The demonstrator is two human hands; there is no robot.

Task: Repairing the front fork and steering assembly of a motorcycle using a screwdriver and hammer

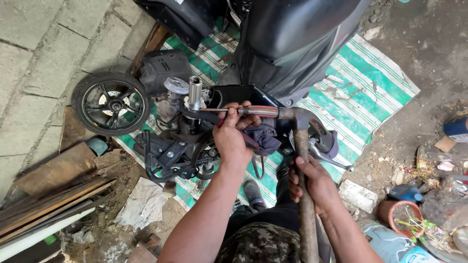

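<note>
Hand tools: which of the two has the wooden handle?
The hammer in the right hand: long plain wooden shaft, metal head. The screwdriver in the left hand has a striped, glossy handle.

Dirt ground (414, 58) under a green-striped tarp (370, 83), 1 loose wheel (111, 103), planks (53, 204), perhaps a rag (144, 202)

This is looking like an outdoor repair spot for scooters. A black scooter (292, 39) is standing half taken apart on a green and white striped mat (370, 83) that is lying on bare dirt. A loose wheel (111, 103) is sitting beside a brick wall (39, 58). Old wooden boards (53, 195), rags (144, 204) and junk are lying all around.
</note>
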